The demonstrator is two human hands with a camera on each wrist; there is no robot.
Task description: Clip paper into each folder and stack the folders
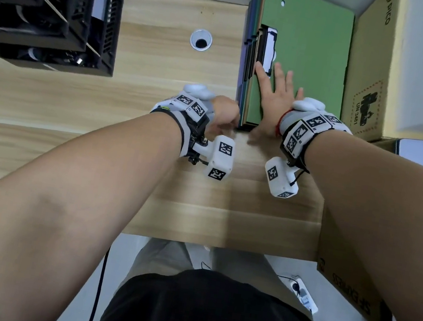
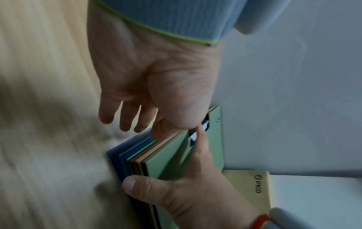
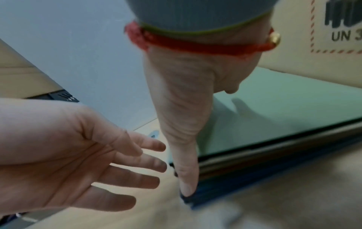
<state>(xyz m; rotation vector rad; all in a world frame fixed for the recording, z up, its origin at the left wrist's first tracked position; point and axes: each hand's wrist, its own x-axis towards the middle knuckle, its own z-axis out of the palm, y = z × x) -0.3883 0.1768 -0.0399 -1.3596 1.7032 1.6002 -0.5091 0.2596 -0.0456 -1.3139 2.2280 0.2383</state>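
Head view: right hand (image 1: 275, 98) presses flat on stiff, slick folders (image 1: 306, 64); left hand (image 1: 224, 114) loose, empty; grip near corner.

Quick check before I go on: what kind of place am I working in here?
Likely an office or lab desk: a wooden desk with a cable grommet, cardboard shipping boxes alongside, and a stack of folders.

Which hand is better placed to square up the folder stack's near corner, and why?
Probably the right hand: it lies flat on the green folder, thumb at the stack's near corner. The left hand is open beside the stack.
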